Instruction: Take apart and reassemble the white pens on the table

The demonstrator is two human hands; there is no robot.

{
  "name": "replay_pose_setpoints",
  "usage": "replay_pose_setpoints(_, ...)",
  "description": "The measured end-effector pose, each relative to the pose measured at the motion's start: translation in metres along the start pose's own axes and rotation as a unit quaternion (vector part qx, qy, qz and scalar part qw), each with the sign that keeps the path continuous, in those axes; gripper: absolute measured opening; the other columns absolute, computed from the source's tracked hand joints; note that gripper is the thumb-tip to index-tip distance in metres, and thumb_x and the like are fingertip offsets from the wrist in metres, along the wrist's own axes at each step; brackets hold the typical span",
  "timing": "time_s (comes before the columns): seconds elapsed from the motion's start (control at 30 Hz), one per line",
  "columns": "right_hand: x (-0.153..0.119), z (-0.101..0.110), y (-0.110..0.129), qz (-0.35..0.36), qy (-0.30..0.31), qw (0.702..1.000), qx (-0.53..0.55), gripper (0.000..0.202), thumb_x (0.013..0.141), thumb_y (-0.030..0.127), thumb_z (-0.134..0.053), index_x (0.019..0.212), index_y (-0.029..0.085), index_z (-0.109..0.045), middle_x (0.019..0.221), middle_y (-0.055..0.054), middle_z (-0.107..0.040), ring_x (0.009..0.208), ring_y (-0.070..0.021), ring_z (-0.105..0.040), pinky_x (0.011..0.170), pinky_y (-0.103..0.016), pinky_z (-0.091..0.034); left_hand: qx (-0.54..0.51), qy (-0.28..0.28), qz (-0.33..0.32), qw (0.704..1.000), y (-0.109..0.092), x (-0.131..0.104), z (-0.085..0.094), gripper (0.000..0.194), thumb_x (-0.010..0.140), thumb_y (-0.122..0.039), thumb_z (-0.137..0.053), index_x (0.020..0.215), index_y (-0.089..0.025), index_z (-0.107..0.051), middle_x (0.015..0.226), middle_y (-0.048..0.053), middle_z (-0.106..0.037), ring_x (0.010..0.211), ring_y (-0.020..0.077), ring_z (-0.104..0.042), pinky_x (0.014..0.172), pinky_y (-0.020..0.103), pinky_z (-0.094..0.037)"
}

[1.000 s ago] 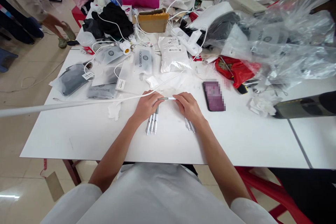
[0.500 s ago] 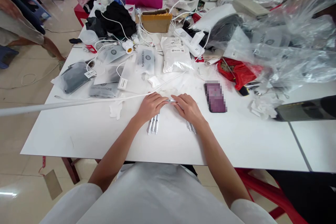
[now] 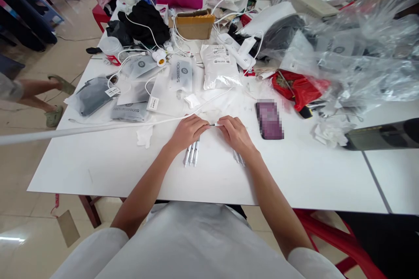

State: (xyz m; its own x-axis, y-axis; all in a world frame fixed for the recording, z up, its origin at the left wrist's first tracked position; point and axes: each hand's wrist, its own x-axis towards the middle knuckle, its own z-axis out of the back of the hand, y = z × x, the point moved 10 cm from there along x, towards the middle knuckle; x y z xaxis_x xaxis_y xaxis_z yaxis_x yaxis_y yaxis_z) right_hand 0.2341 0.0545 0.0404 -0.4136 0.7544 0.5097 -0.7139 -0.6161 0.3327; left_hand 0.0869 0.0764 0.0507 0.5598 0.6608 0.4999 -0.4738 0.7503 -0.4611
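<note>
- I have my left hand and right hand close together, not touching, fingertips pinching opposite ends of a pen.
- Pen lies roughly level, just over the table, mid-width, well in from the near edge.
- Thin dark section shows between my fingertips, white part at the right; judging by that, I have the pen partly apart. Can't tell if parting or joining.
- Next move calls for both ends in line, light pinch, no bending.
- Three pens lie side by side, nearer the near edge, by my left wrist.
- More pens beside my right wrist, partly hidden; phone farther right.
</note>
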Motion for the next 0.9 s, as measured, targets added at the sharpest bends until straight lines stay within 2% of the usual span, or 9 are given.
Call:
replay_pose_setpoints(0.1, 0.001, -0.001, 0.004, 0.011, 0.008, 1.0, -0.014, 0.023, 0.112, 0.022, -0.047, 0.13, 0.022, -0.062, 0.11, -0.011, -0.073, 0.096, -0.0244, -0.066, 0.081, -0.039, -0.045, 0.011, -0.007, -0.005, 1.0, -0.002, 0.0, -0.002, 0.033, 0.109, -0.05, -0.06, 0.107, -0.02, -0.075, 0.09, 0.005, -0.077, 0.089, 0.0211, -0.067, 0.085, 0.038, -0.048)
replay_pose_setpoints(0.2, 0.002, -0.004, 0.005, 0.013, 0.023, 0.999, -0.038, 0.029, 0.112, 0.027, -0.051, 0.138, 0.026, -0.063, 0.107, -0.009, -0.072, 0.093, -0.0244, -0.063, 0.081, -0.04, -0.042, 0.014, -0.014, -0.003, 1.0, -0.002, -0.001, -0.002, 0.032, 0.111, -0.047, -0.058, 0.112, -0.021, -0.076, 0.081, 0.003, -0.075, 0.084, 0.0199, -0.067, 0.084, 0.037, -0.048)
replay_pose_setpoints(0.33, 0.002, 0.001, -0.001, -0.012, 0.01, 0.998, -0.068, 0.025, 0.111, 0.025, -0.05, 0.129, 0.028, -0.068, 0.104, -0.008, -0.071, 0.088, -0.0238, -0.058, 0.082, -0.042, -0.037, 0.006, -0.019, 0.012, 1.0, 0.001, 0.0, 0.002, 0.032, 0.113, -0.044, -0.055, 0.121, -0.022, -0.076, 0.082, 0.003, -0.075, 0.083, 0.019, -0.069, 0.085, 0.037, -0.049)
replay_pose_setpoints(0.53, 0.0, 0.012, -0.011, -0.025, 0.005, 0.996, -0.086, 0.024, 0.11, 0.021, -0.05, 0.123, 0.027, -0.068, 0.106, -0.008, -0.07, 0.088, -0.0237, -0.055, 0.085, -0.044, -0.036, 0.006, -0.012, 0.026, 1.0, 0.006, 0.002, 0.009, 0.028, 0.115, -0.037, -0.05, 0.117, -0.022, -0.073, 0.096, 0.005, -0.08, 0.091, 0.0212, -0.071, 0.091, 0.04, -0.048)
replay_pose_setpoints(0.7, -0.004, 0.025, -0.021, -0.033, -0.028, 0.994, -0.098, 0.023, 0.109, 0.02, -0.05, 0.123, 0.027, -0.067, 0.107, -0.008, -0.068, 0.088, -0.0235, -0.054, 0.086, -0.044, -0.035, 0.012, -0.022, 0.041, 0.999, 0.012, 0.001, 0.016, 0.025, 0.115, -0.031, -0.046, 0.115, -0.021, -0.068, 0.103, 0.007, -0.08, 0.097, 0.0229, -0.071, 0.096, 0.041, -0.046)
replay_pose_setpoints(0.9, -0.004, 0.021, -0.021, -0.04, -0.016, 0.995, -0.085, 0.024, 0.108, 0.021, -0.05, 0.123, 0.028, -0.068, 0.107, -0.008, -0.069, 0.087, -0.0235, -0.055, 0.085, -0.045, -0.035, -0.001, -0.013, 0.036, 0.999, 0.008, 0.001, 0.012, 0.023, 0.116, -0.029, -0.046, 0.12, -0.021, -0.067, 0.104, 0.006, -0.08, 0.093, 0.021, -0.072, 0.093, 0.039, -0.047)
